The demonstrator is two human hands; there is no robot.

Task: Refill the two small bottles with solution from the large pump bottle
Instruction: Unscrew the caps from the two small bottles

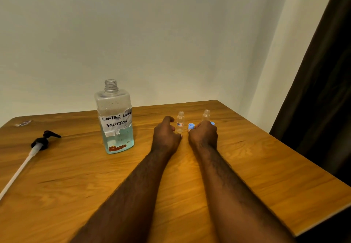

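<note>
1. Large bottle (115, 117) stands upright on desk (247, 167), left of both hands. Neck open. Taped label reads "CONTACT LENS SOLUTION". Pale blue liquid fills the lower part.
2. Pump head (40, 143), black with a long white tube, lies flat on the desk well left of the large bottle.
3. Two small clear bottles stand uncapped near the far edge: left small bottle (180, 122) and right small bottle (206, 115).
4. Left hand (167, 134) rests on the desk, fingers loosely curled, just beside the left small bottle. Cannot tell whether it touches or grips it.
5. Right hand (204, 134) is knuckles up, fingers curled under, directly in front of the right small bottle. Blue cap (191, 126) sits at its thumb side, between the two small bottles. Cannot tell if the cap is pinched.
6. Second blue cap (212, 123) peeks from behind the right hand.
7. Dark curtain (322, 91) hangs to the right.
</note>
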